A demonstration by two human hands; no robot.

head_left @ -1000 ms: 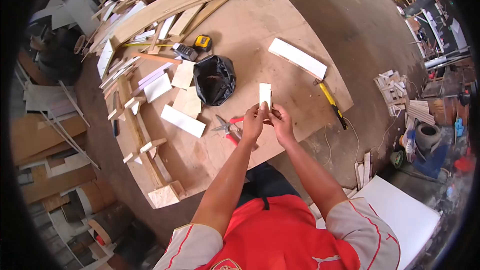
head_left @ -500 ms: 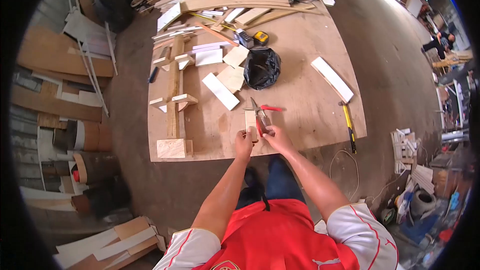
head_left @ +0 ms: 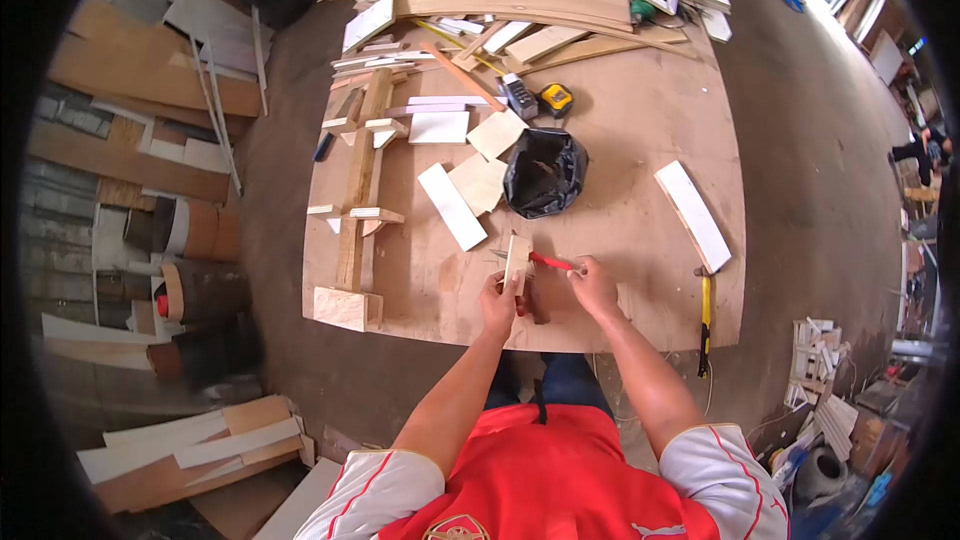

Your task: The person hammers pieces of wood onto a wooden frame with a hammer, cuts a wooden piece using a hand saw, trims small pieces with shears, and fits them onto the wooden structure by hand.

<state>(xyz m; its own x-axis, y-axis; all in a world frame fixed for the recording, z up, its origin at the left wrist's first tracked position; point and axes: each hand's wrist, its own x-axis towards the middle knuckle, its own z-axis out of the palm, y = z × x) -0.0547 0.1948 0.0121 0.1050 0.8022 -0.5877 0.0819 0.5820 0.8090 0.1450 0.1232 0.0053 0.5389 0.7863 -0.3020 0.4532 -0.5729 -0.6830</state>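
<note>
My left hand (head_left: 498, 302) is closed around a small pale wood block (head_left: 517, 262), held near the table's front edge. My right hand (head_left: 594, 287) pinches the end of a red handle (head_left: 550, 261) of a hand tool that looks like pliers. The tool's head is mostly hidden behind the block, with a bit of metal showing at its left. Below the block, beside my left fingers, are another red part and a dark brownish piece (head_left: 537, 308) that I cannot make out clearly.
A black-lined container (head_left: 545, 174), tape measure (head_left: 556, 99) and white-faced boards (head_left: 452, 207) lie beyond my hands. A wooden frame (head_left: 352, 210) stands left. At right are a white board (head_left: 692, 217) and a yellow-handled hammer (head_left: 706, 320). Wood strips (head_left: 520, 2) pile up at the back.
My right hand has moved right, away from the left hand, and now grips the outstretched red handle. The block has tilted and come in front of the tool's head. The camera view has shifted.
</note>
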